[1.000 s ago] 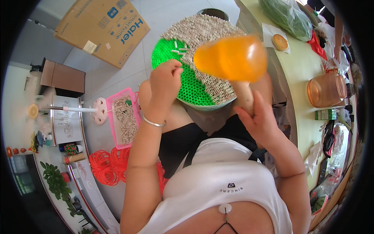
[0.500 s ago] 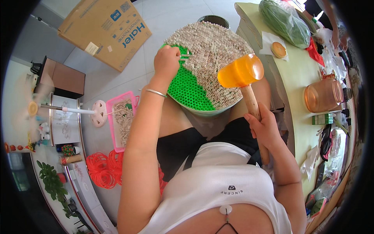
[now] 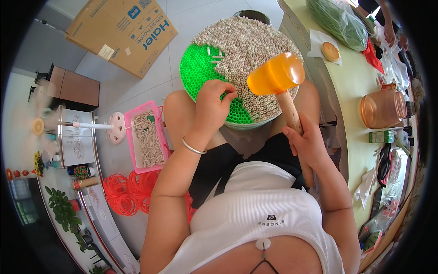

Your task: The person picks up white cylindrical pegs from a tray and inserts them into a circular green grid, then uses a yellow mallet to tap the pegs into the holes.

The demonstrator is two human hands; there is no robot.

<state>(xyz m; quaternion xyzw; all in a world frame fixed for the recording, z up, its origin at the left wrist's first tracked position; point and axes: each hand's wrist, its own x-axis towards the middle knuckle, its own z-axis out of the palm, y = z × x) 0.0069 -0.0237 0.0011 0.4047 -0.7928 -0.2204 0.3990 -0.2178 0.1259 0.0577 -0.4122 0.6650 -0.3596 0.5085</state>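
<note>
Between my knees stands a round tub topped with a green honeycomb grid [image 3: 195, 68]. Pale short tubes [image 3: 255, 41], packed upright, fill its far and right parts, while holes show bare at the left and near side. A few loose tubes [image 3: 217, 57] lie or lean on the green part. My left hand [image 3: 214, 101] is at the near side of the grid, its thumb and fingers pinched near the border of the tubes; what they hold, if anything, is too small to make out. My right hand [image 3: 306, 139] grips the wooden handle of an amber-headed mallet [image 3: 276, 75], raised over the tubes' right side.
At left, a pink basket [image 3: 137, 157] holds many loose pale tubes, with red coiled cords [image 3: 121, 194] beside it. A large cardboard box [image 3: 121, 34] lies beyond. Along the right runs a table [image 3: 340, 96] with a jar [image 3: 383, 111] and bagged greens [image 3: 337, 23]. Another person's hand [image 3: 389, 34] shows far right.
My left hand has moved from the far left of the grid toward me and rightward, uncovering loose tubes there. The mallet has shifted slightly left and stays in my right hand.
</note>
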